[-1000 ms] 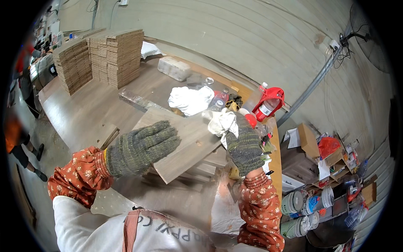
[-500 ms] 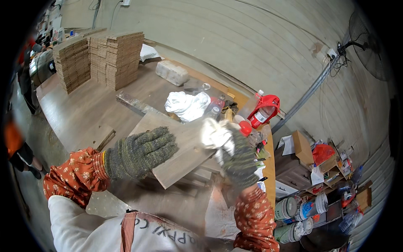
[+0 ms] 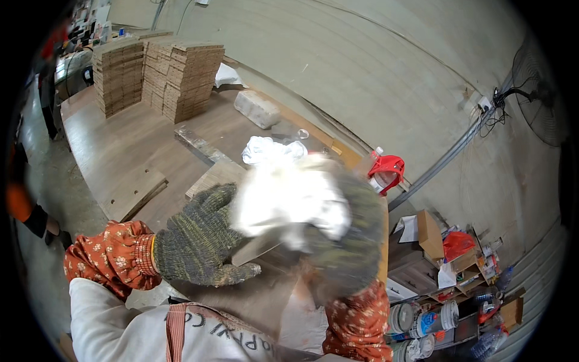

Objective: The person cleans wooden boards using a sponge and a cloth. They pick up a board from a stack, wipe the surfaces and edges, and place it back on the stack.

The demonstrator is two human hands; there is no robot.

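Note:
My left hand [image 3: 199, 244], in a grey knitted glove, grips the near left edge of a flat wooden board [image 3: 260, 246] held above the workbench. My right hand [image 3: 347, 241], gloved too and blurred by motion, holds a white cloth [image 3: 288, 202] pressed onto the board's top face. The cloth and right hand cover most of the board; only a strip beside my left fingers and a far corner [image 3: 216, 176] show.
Stacks of cut boards [image 3: 187, 78] stand at the back left of the wooden bench [image 3: 114, 145]. A loose board [image 3: 136, 190], a pale block [image 3: 256, 108], a crumpled white bag [image 3: 268, 151] and a red container [image 3: 386, 172] lie around. Boxes and cans [image 3: 434, 314] crowd the right floor. A person [image 3: 27, 211] stands left.
My right hand has swept the white cloth from the board's right end leftward across its face. The board has come closer to me and my left hand has kept its grip.

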